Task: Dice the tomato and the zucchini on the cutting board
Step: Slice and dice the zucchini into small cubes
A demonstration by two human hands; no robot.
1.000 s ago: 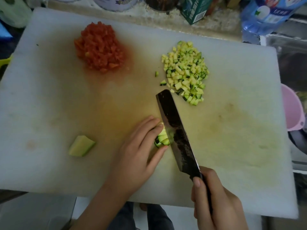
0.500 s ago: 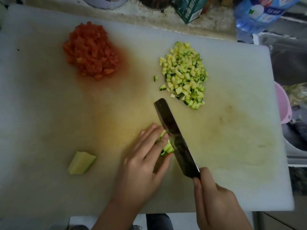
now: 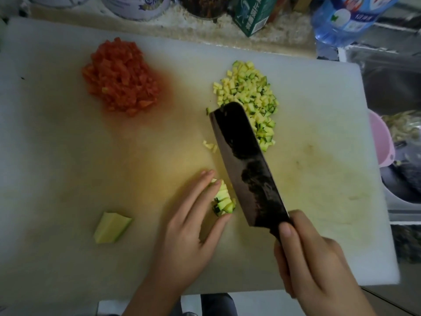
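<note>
On the white cutting board [image 3: 319, 133] lie a heap of diced tomato [image 3: 120, 78] at the far left and a heap of diced zucchini [image 3: 250, 92] at the far middle. My left hand [image 3: 189, 229] holds a small bundle of zucchini strips [image 3: 223, 199] between fingers and thumb. My right hand [image 3: 312, 258] grips the handle of a dark cleaver [image 3: 246, 165], whose blade is tilted, its flat side showing, just right of the strips. A few loose dice [image 3: 210, 145] lie left of the blade. An uncut zucchini wedge [image 3: 111, 228] lies near the front left.
Behind the board stand tins [image 3: 136, 5], a green carton [image 3: 255, 14] and a blue water bottle [image 3: 346, 17]. A pink bowl [image 3: 380, 142] and a sink sit to the right. The board's front edge runs just past my wrists.
The cleaver has lifted off the strips and tilted so its broad side faces up, its tip now reaching the diced heap. A few fresh dice lie left of the blade. My left hand stays on the strips.
</note>
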